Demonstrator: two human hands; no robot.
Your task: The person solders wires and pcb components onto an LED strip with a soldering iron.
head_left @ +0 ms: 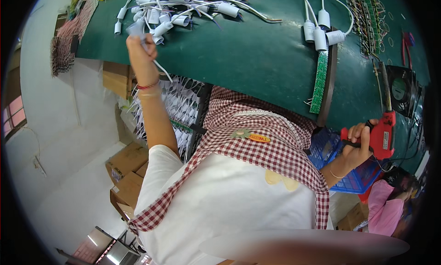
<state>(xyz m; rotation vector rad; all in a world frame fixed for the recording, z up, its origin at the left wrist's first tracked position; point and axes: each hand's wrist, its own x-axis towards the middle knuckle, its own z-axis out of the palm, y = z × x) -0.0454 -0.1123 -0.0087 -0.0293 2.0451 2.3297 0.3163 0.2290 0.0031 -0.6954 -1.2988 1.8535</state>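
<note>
At the left edge of the bench my left hand point(143, 53) is closed round a white cylindrical lamp holder point(136, 28), slightly blurred, whose white cable point(163, 71) trails below the fist. Right beside it lies a heap of similar white lamp holders point(180, 20) with cables and thin wire ends. On the far right my right hand point(360, 138) grips the black handle of a red soldering gun point(387, 135), its metal barrel pointing away from me. Several corded white lamp holders point(320, 37) rest by a green circuit board strip point(319, 83) along a dark bar point(328, 81).
The green bench point(257, 58) also carries rows of small circuit boards point(365, 21) and a black fan point(402, 90). Below it stand a rack of white corded parts point(183, 97), a blue basket point(326, 148) and cardboard boxes point(128, 161). A person in pink point(386, 207) is at the lower right.
</note>
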